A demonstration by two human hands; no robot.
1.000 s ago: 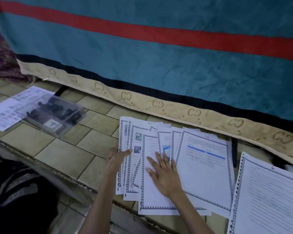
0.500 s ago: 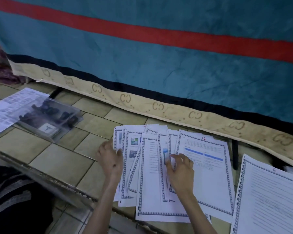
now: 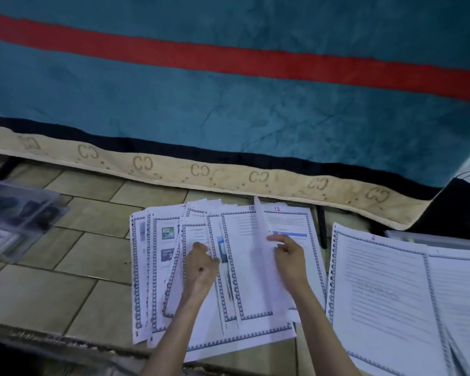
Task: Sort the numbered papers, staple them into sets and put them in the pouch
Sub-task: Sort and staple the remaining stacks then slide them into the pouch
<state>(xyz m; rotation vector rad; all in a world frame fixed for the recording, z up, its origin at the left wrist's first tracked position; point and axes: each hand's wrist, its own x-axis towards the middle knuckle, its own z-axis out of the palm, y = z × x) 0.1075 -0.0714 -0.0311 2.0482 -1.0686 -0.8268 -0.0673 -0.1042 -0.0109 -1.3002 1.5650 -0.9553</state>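
Observation:
A fan of white bordered papers [image 3: 244, 267] lies on the tiled floor, with red numbers 10 and 12 at the top edges of two sheets. My left hand [image 3: 201, 264] rests on the fan's left half, its fingers curled on a sheet. My right hand [image 3: 289, 253] pinches one sheet [image 3: 261, 226] and lifts its right edge up on end, which uncovers the sheet numbered 12 [image 3: 291, 221]. A second pile of text pages [image 3: 385, 294] lies to the right, apart from both hands.
A clear plastic box [image 3: 19, 221] with dark items and a white label sits on the floor at far left. A teal blanket with a red stripe and a beige patterned hem [image 3: 228, 175] hangs just behind the papers. A dark stick [image 3: 321, 226] lies between the two piles.
The view has swung right, so the box has slid to the left edge. My right hand has gone from flat on the papers to pinching one sheet and raising it. My left hand has moved inward onto the fan.

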